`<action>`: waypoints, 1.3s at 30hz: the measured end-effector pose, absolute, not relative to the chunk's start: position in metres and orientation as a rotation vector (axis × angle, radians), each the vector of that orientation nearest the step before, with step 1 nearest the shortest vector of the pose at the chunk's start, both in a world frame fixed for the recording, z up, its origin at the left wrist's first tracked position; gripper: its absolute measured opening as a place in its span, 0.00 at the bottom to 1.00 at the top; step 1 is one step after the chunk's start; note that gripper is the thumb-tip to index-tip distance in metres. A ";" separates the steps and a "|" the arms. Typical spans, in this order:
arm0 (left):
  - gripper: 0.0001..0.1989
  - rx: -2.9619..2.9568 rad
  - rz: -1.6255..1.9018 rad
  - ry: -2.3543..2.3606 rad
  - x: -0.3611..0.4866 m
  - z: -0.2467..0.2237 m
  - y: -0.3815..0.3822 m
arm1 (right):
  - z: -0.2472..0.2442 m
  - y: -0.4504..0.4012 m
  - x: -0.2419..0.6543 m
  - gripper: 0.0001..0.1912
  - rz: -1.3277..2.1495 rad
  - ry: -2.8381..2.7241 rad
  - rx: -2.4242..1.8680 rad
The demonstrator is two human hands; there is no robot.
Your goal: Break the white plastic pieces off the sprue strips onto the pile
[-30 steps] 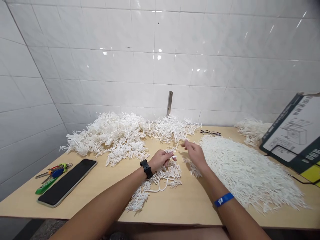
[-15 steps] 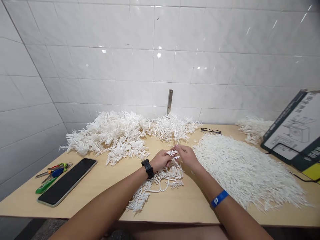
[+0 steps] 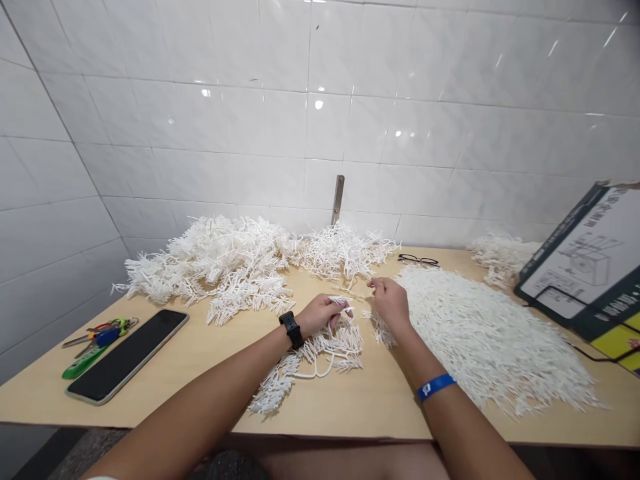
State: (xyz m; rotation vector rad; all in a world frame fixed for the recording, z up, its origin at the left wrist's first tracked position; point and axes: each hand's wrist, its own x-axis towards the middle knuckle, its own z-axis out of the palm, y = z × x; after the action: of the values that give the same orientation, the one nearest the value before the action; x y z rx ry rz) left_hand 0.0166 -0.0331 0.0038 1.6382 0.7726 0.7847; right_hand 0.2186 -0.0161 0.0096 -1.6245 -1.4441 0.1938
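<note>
My left hand (image 3: 320, 315), with a black watch on its wrist, is closed on a white branched plastic strip (image 3: 338, 301) whose short prongs stick out past the fingers. Beneath it lies a loose clump of similar strips (image 3: 327, 347) with a curled stem. My right hand (image 3: 392, 303) is a little to the right, its thumb and fingertips pinched together. What the pinch holds is too small to make out. Some small white pieces (image 3: 381, 328) show under that hand. A thin pale stem (image 3: 350, 291) lies between and beyond the hands.
Branched strips form heaps (image 3: 235, 260) along the wall. A wide pile of loose white pieces (image 3: 490, 333) covers the right side, near eyeglasses (image 3: 419, 260) and a printed box (image 3: 585, 267). At left are a phone (image 3: 130, 355), keys (image 3: 103, 337) and a green cutter (image 3: 83, 363).
My right hand has moved right, away from my left hand, which keeps its hold on the strip. Small white pieces now show beneath the right hand. The view has shifted slightly.
</note>
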 end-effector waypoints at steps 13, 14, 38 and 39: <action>0.28 1.592 0.854 0.849 0.013 0.009 -0.032 | 0.006 -0.018 0.225 0.25 0.026 -1.763 -1.688; 0.28 1.591 0.853 0.848 0.013 0.008 -0.031 | 0.007 -0.019 0.223 0.23 0.031 -1.777 -1.645; 0.27 1.879 0.821 0.804 0.018 0.008 -0.029 | 0.014 -0.041 0.171 0.18 0.648 -1.610 -1.278; 0.28 1.876 0.816 0.796 0.019 0.009 -0.028 | 0.015 -0.043 0.169 0.19 0.657 -1.588 -1.294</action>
State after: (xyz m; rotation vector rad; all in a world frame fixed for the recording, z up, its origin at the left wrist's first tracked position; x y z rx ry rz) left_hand 0.0186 -0.0279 0.0090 1.8760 0.7957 0.8161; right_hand 0.1692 -0.0425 0.0152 -1.2940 -1.5878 0.6571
